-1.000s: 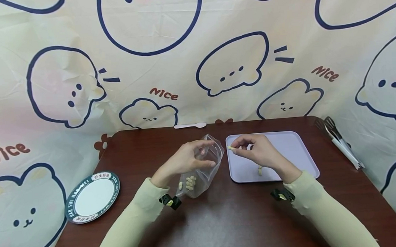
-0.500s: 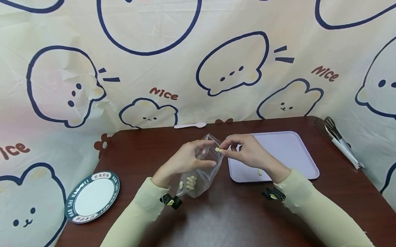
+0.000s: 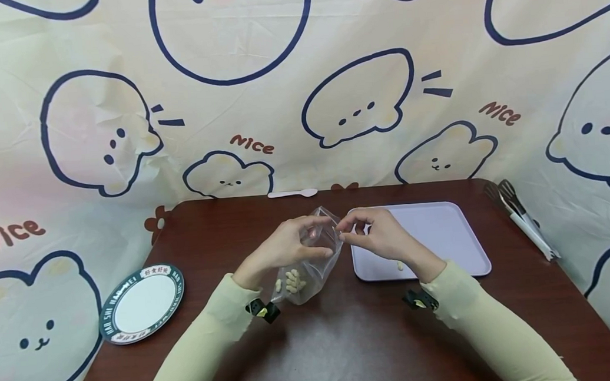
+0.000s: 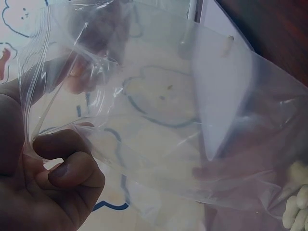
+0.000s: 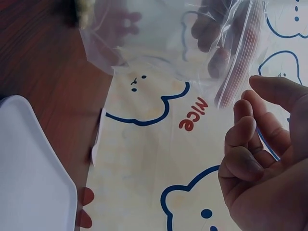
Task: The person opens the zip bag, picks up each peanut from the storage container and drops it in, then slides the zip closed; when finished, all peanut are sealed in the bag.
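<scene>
A clear zip bag [image 3: 319, 278] hangs over the table with its mouth toward the right. My left hand [image 3: 282, 245] grips the bag's rim, thumb and fingers spread apart, some fingers curled at the zip edge in the left wrist view. Several peanuts [image 3: 293, 281] lie at the bottom of the bag. At the mouth is my right hand [image 3: 379, 232], thumb and forefinger slightly parted. The right wrist view shows nothing between these fingers [image 5: 250, 125]. Below that hand, a peanut [image 3: 400, 265] lies on the pale lilac tray [image 3: 445, 222]; part of the tray is hidden by the hand.
A green-rimmed plate [image 3: 143, 305] stands at the table's left edge. At the back edge lies a white spoon [image 3: 293, 193]. Kitchen utensils [image 3: 525, 222], including a whisk, lie along the right edge. A patterned cloth [image 3: 289, 115] hangs behind the table [image 3: 337, 353].
My right hand moved left from over the tray to the bag's mouth and let go of the peanut it pinched. The left hand and bag have stayed nearly still.
</scene>
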